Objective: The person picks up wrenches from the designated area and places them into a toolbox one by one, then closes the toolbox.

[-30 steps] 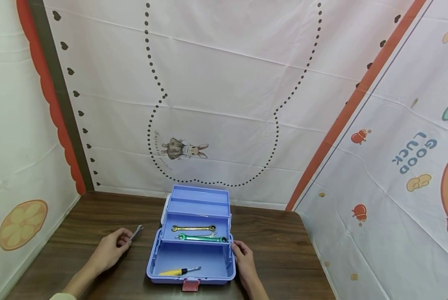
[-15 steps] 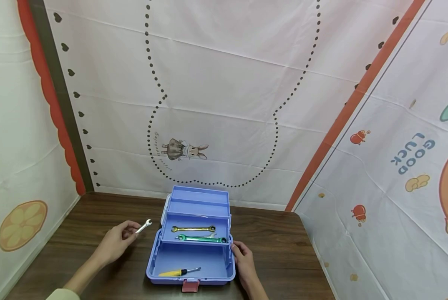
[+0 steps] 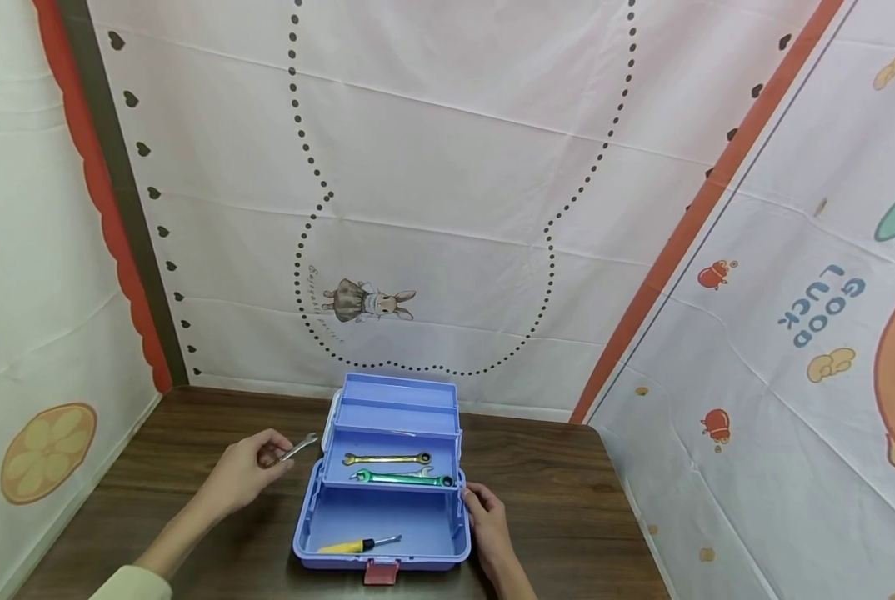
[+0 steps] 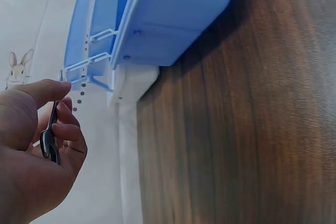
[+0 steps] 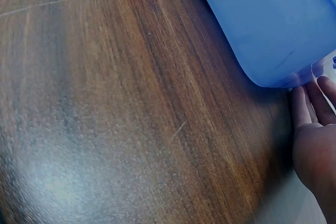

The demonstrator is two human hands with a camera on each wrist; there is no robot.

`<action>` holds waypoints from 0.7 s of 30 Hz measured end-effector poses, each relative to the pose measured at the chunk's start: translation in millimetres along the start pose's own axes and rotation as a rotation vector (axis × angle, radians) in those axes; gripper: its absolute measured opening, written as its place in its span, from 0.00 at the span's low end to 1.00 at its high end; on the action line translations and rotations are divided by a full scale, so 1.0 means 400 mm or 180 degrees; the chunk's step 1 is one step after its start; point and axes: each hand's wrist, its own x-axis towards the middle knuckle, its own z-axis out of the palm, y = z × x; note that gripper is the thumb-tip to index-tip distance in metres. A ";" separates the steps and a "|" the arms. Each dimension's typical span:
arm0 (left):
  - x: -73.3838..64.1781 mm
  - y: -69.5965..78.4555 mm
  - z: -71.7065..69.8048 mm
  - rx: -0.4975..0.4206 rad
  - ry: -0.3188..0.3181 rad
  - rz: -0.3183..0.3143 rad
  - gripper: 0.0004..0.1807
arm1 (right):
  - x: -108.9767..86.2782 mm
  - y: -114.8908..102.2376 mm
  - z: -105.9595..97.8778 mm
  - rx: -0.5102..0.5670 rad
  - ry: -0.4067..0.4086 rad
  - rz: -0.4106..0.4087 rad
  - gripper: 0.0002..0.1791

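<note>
Smooth, glossy blue plastic here: the toolbox (image 3: 383,504) stands open on the table (image 3: 560,500), its corners rounded, its tiered trays (image 3: 398,390) stepping up and back in shallow rectangles. The tabletop runs in dark brown wood grain, streaky, with a dull sheen and fine pale lines in the right wrist view. Behind it hangs creased pale cloth (image 3: 432,167), printed with dots, hearts and a rabbit.

In the lower tray, a golden wrench (image 3: 387,457) lies straight across; a green wrench (image 3: 406,478) sits nearer, overlapping a silvery one. Down in the base there's a screwdriver (image 3: 350,547), yellow handle, metal shaft. A pink latch (image 3: 381,572) sticks out at the front.

And the left hand (image 3: 247,473) has travelled: against a second ago, it's farther right and farther back, closing on the toolbox, while the right hand (image 3: 488,525) and the tools inside keep their places.

Now the small wrench (image 3: 301,446)! It's pinched between the left thumb and fingers, above the table just left of the toolbox, slim and silvery, forked tip slanting up toward the trays. The right hand touches the toolbox's right side; whether those fingers grip or merely rest, I can't tell.
</note>
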 end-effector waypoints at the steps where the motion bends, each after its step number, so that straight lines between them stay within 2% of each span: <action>1: 0.002 0.002 0.000 0.0005 -0.0010 -0.0009 0.09 | 0.000 0.000 0.000 0.0017 0.0000 0.0013 0.19; 6: 0.017 0.018 -0.004 0.0003 -0.0024 0.0027 0.07 | 0.000 -0.002 0.002 0.0021 -0.0008 0.0016 0.19; 14: 0.045 0.057 -0.002 0.0019 -0.0122 0.0281 0.05 | -0.002 -0.008 0.001 0.0030 -0.0018 0.0047 0.20; 21: 0.069 0.092 0.006 0.0097 -0.0185 0.0282 0.05 | -0.004 -0.010 0.003 0.0011 -0.0001 0.0075 0.20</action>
